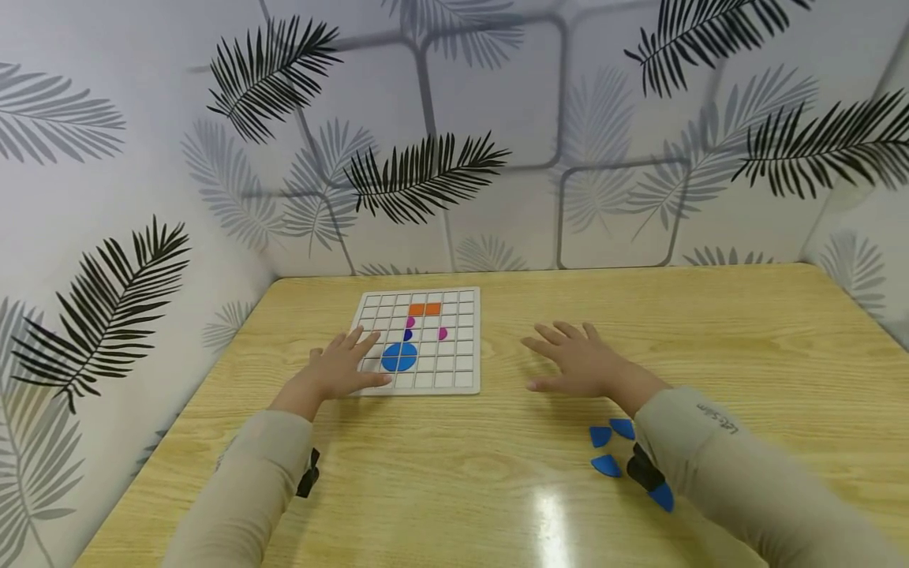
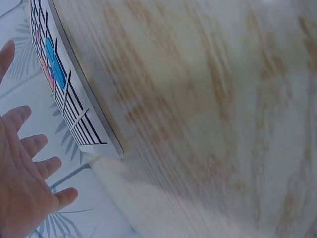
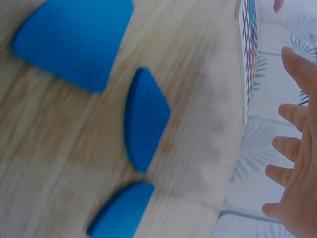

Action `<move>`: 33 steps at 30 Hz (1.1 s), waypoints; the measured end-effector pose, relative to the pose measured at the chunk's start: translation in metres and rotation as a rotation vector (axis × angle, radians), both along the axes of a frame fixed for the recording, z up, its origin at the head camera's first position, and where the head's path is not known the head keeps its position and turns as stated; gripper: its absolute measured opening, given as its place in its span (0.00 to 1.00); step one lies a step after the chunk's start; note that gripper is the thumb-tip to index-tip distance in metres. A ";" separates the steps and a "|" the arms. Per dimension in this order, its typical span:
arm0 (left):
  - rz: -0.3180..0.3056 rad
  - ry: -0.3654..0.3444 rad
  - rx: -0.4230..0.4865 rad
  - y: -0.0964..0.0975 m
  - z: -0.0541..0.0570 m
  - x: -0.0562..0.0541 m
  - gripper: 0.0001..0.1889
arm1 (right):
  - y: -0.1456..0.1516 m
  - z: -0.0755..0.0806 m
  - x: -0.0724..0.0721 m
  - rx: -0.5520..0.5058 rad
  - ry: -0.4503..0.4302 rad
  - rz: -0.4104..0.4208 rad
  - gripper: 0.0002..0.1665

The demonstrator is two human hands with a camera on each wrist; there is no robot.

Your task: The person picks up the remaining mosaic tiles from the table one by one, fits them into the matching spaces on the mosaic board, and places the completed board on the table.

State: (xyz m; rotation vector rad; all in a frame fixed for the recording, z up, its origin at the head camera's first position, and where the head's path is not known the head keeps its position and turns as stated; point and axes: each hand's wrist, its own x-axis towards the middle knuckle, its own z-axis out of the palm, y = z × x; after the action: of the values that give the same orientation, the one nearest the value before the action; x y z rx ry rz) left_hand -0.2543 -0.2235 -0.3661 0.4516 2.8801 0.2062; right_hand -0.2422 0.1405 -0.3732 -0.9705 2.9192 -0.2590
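A white grid board [image 1: 458, 379] lies on the wooden table, left of the middle. On it are a blue circle [image 1: 399, 357], two orange squares [image 1: 425, 309], two magenta half-circles [image 1: 443, 334] and a small dark blue half-circle [image 1: 408, 335]. My left hand [image 1: 339, 367] hovers with spread fingers over the board's lower left part. Some way right of the board, my right hand [image 1: 575, 363] is held over the table, fingers spread and nothing in them. Several blue quarter-circle pieces [image 3: 146, 121] lie below the right wrist, partly hidden by the sleeve in the head view.
The wooden table [image 1: 440, 473] reaches back to a wall [image 1: 497, 102] with a leaf pattern, which also runs along the left side. Each wrist carries a black strap-on device [image 1: 645, 469]. Light glares off the table near its front.
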 end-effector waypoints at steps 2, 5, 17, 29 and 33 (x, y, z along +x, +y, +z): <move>0.003 -0.013 0.002 0.000 -0.002 -0.001 0.43 | -0.006 -0.002 -0.001 0.000 -0.018 0.012 0.43; -0.001 -0.032 -0.011 0.000 -0.006 -0.004 0.43 | -0.016 -0.004 -0.001 -0.001 -0.053 0.027 0.42; 0.019 -0.081 -0.039 -0.001 -0.013 -0.011 0.46 | -0.057 -0.001 -0.002 0.040 -0.072 0.128 0.38; 0.020 -0.116 -0.036 -0.005 -0.016 -0.016 0.44 | -0.083 -0.006 -0.013 0.145 -0.124 0.121 0.36; 0.045 -0.141 -0.035 -0.005 -0.020 -0.017 0.43 | -0.090 -0.008 -0.014 0.198 -0.130 0.118 0.33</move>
State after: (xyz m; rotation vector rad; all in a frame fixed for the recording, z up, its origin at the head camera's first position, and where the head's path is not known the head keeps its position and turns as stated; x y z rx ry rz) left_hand -0.2718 -0.2282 -0.3860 0.3515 2.7530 0.1863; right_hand -0.2564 0.0508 -0.3812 -1.0464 2.6969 -0.0247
